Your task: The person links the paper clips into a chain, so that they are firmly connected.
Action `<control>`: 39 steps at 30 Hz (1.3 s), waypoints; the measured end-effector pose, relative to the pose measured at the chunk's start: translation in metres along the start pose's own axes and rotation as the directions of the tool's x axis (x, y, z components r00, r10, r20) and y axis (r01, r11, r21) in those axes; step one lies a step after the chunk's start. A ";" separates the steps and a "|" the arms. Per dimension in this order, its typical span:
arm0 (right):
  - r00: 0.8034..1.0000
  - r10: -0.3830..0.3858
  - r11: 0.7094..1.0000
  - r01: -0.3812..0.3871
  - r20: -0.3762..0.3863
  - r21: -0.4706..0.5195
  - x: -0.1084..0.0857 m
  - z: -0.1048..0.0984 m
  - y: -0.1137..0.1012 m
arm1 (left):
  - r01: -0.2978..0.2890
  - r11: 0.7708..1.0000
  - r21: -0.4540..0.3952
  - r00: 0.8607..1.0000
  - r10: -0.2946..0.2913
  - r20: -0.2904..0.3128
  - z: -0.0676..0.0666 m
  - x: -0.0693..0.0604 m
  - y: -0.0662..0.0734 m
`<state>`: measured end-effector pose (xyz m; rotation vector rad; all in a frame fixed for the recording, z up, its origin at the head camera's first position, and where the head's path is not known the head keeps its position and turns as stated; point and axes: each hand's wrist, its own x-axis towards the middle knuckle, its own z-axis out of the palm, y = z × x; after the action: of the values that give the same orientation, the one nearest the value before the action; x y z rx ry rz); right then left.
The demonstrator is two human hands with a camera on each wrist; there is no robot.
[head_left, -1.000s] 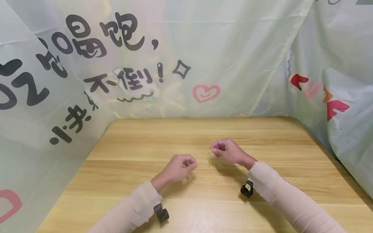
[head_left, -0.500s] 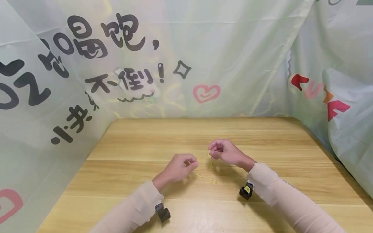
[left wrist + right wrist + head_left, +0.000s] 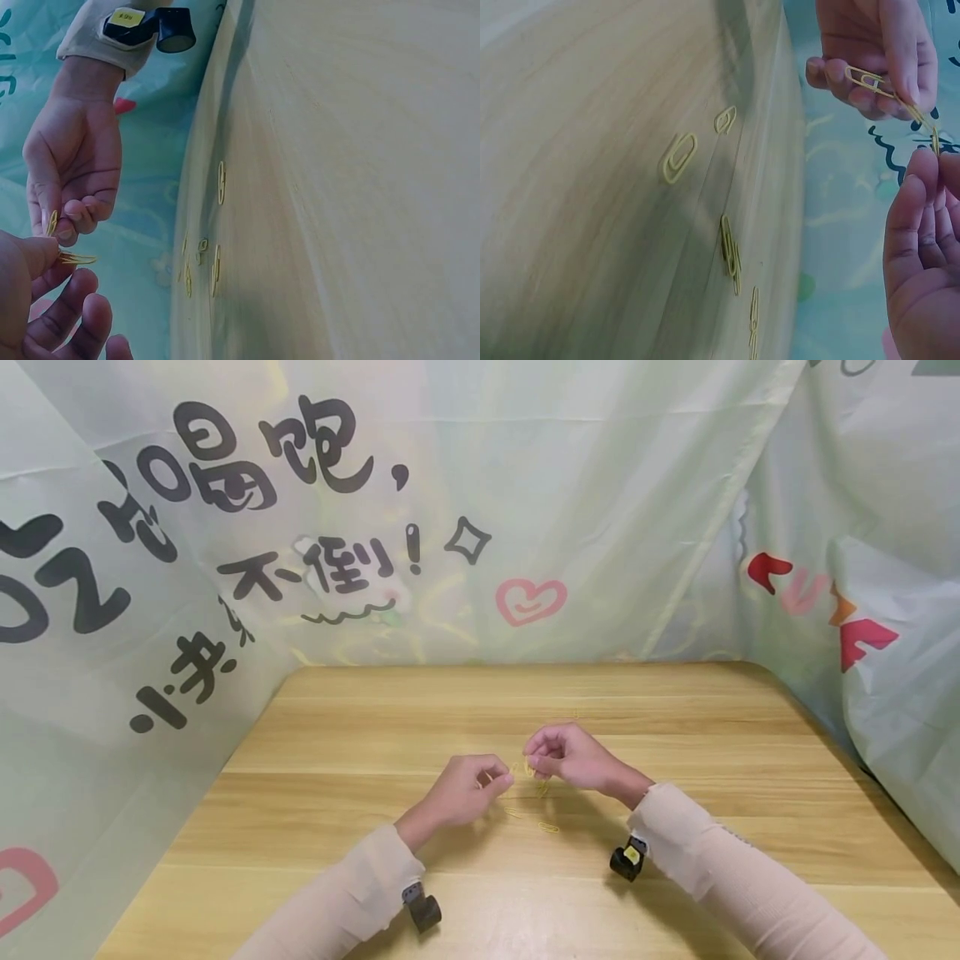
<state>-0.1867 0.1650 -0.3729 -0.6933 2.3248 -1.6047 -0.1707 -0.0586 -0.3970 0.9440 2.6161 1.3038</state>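
My left hand (image 3: 465, 789) pinches yellow paper clips (image 3: 866, 79) between thumb and index finger; in the right wrist view they look linked end to end. Facing it, my right hand (image 3: 573, 758) grips another yellow paper clip (image 3: 52, 223) by thumb and fingertips. The ends of the held clips meet or overlap in the right wrist view, but I cannot tell whether they are hooked together. Both hands are raised above the wooden table (image 3: 360, 718). Below them lie loose paper clips, among them one single clip (image 3: 679, 159) and a small cluster (image 3: 731, 255).
Another paper clip (image 3: 724, 120) lies farther along the tabletop. A printed pale curtain (image 3: 615, 527) hangs behind the table and along both sides. Each sleeve carries a small black wrist camera (image 3: 627, 858).
My right hand has moved left and slightly nearer, bringing its paper clip up to my left hand. The left hand has shifted only a little to the right, still pinching its clips.
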 end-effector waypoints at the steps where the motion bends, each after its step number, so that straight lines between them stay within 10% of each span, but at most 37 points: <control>1: 1.000 -0.003 1.000 0.003 0.005 -0.001 0.000 0.001 0.000 | -0.002 1.000 0.006 1.000 0.002 0.003 0.000 0.000 0.001; 13: 0.998 0.011 1.000 -0.010 0.064 -0.008 0.000 0.002 -0.005 | -0.225 0.953 0.203 0.970 0.238 -0.040 0.003 0.003 0.003; 25: 0.995 0.025 1.000 -0.023 0.097 -0.021 -0.001 0.004 -0.005 | -0.238 0.899 0.367 0.962 0.271 -0.040 0.005 -0.001 0.006; 29: 0.995 0.038 0.999 -0.036 0.089 -0.024 -0.001 0.001 -0.007 | -0.298 0.837 0.459 0.935 0.354 -0.037 0.006 0.000 0.005; 35: 0.997 0.055 0.997 -0.053 0.048 -0.052 0.000 0.002 -0.008 | -0.394 0.706 0.588 0.856 0.515 -0.045 0.007 0.000 0.003; 39: 0.997 0.064 0.997 -0.062 0.038 -0.053 -0.001 0.004 -0.007 | -0.410 0.682 0.606 0.841 0.540 -0.039 0.008 -0.001 0.002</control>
<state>-0.1828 0.1603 -0.3677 -0.6501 2.3430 -1.4953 -0.1661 -0.0530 -0.4010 1.7766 3.1488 0.6540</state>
